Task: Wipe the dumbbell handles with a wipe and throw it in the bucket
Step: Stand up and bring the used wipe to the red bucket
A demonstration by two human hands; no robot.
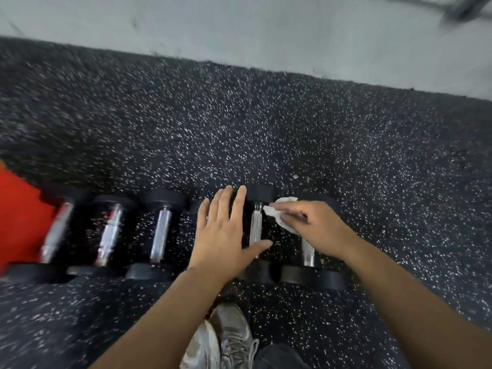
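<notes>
Several black dumbbells with chrome handles lie side by side in a row on the speckled rubber floor. My right hand (311, 226) holds a crumpled white wipe (282, 213) over the handle of the rightmost dumbbell (308, 253), whose upper part it hides. My left hand (223, 233) is flat with fingers spread, resting over the dumbbell to the left of the chrome handle (255, 226); its thumb reaches across that handle's near end. A red bucket (18, 217) shows at the left edge, beside the leftmost dumbbell (57, 233).
A pale grey floor strip (239, 30) runs along the far side of the black mat. My grey shoe (229, 336) stands just behind the dumbbell row. Blur smears the left side of the view.
</notes>
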